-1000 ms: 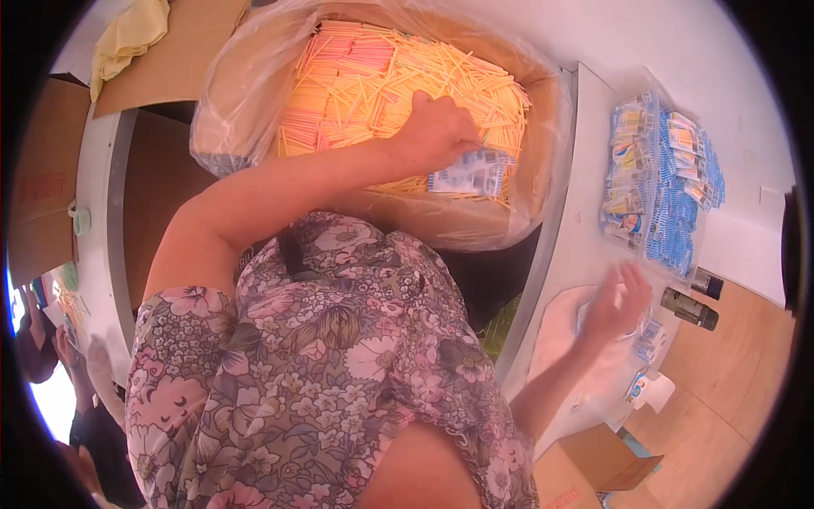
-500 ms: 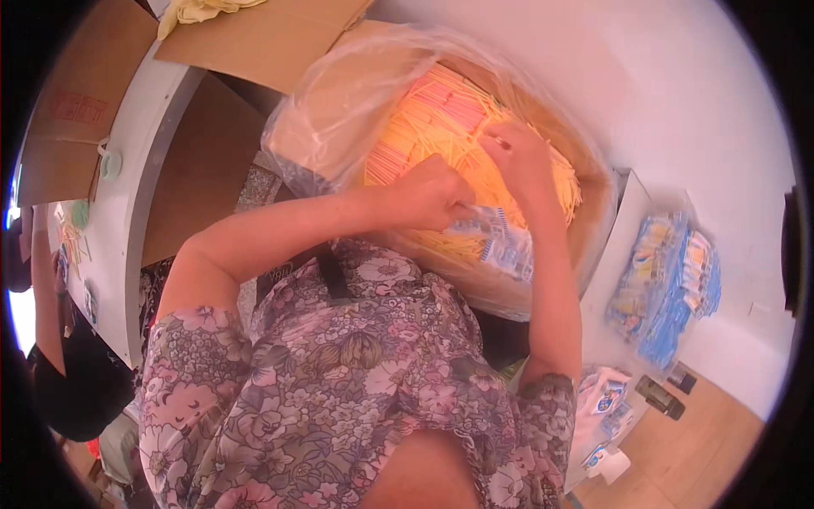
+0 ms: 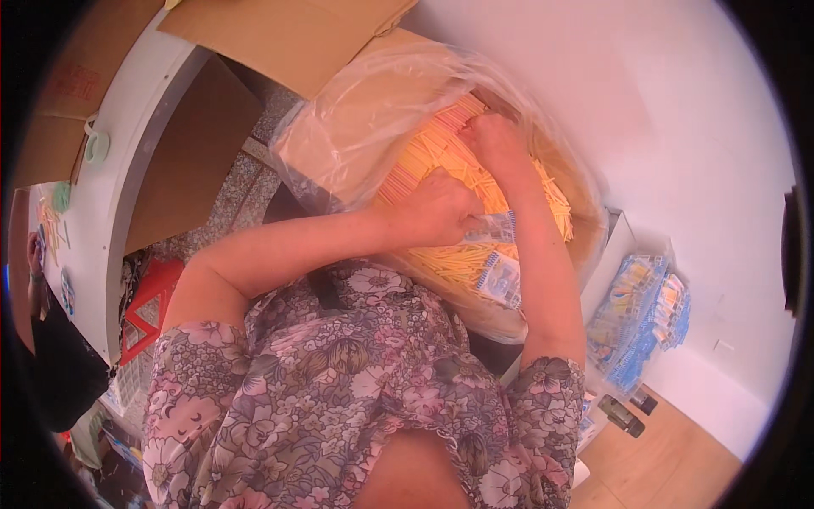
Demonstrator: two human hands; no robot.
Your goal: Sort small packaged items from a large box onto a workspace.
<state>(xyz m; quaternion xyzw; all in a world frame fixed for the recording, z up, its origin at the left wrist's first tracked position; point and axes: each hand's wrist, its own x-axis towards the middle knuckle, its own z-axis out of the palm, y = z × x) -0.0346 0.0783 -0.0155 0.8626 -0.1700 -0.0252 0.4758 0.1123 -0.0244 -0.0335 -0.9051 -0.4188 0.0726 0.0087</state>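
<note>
My left hand (image 3: pixel 441 209) is closed on the edge of a small clear packet (image 3: pixel 493 226) with blue edges, held just above a heap of thin sticks (image 3: pixel 437 153). The sticks are mostly yellow, with pink-orange ones toward the far side. Over that far part, my right hand (image 3: pixel 493 140) is curled with its fingertips down at the sticks; whatever they hold is hidden. A second blue-and-clear packet (image 3: pixel 500 280) lies on the heap at the near side, beside my right forearm. All of this sits in a cardboard box (image 3: pixel 585 242) lined with a clear plastic bag (image 3: pixel 326 140).
To the right, a clear bag of blue packets (image 3: pixel 632 314) stands by the white wall (image 3: pixel 678 170). A white table (image 3: pixel 153 144) runs along the left, with a cardboard flap (image 3: pixel 288 38) above. A red plastic item (image 3: pixel 153 305) and another person's dark clothing (image 3: pixel 68 365) show at left.
My right hand has moved a little up and left, toward the pink-orange sticks. My left hand still grips the packet. The whole view has shifted slightly.
</note>
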